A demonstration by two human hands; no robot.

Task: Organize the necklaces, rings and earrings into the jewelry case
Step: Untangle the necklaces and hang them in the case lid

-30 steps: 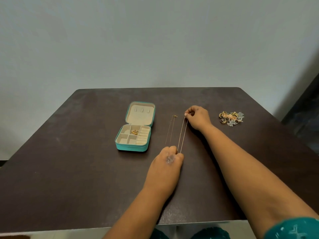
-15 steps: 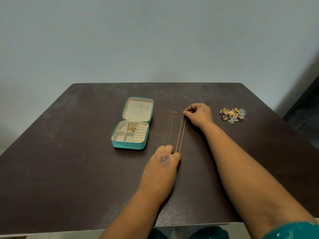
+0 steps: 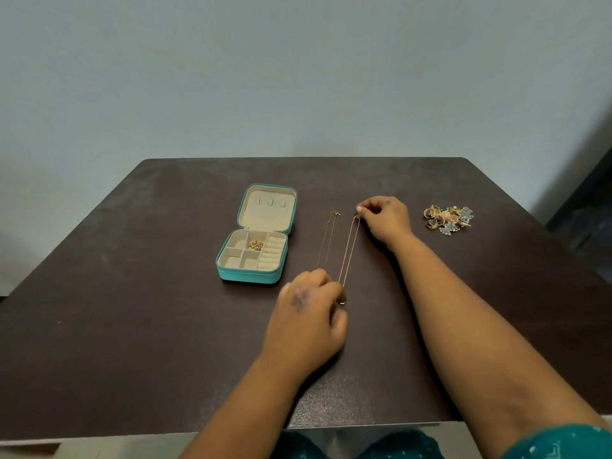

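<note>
Head view, the only one I have: two bare forearms reach over a dark worktop (image 3: 132, 293). My right hand (image 3: 384, 220) is at the far end of a fine gold necklace (image 3: 348, 250), its grip pinched together on the clasp end. My left hand (image 3: 309, 313) sits at the near end, fingers curled over the loop of the same chain; the pinch itself is hidden under the knuckles, though the chain runs straight into it, so I judge that grip clamped on the chain too. The chain lies stretched in a narrow doubled line between the two grips, on or just above the surface.

Just left of that line, and apart from both grips, a second necklace (image 3: 328, 240) lies straight on the worktop. Further left of the left grip stands the teal jewelry case (image 3: 251, 276), lid open, with small gold earrings (image 3: 256, 245) in one compartment. Well to the right of the right grip is a loose heap of rings and earrings (image 3: 448, 218).

I judge the necklace step is in hand. The next move calls for gathering the chain without tangling it and carrying it left to the case.
</note>
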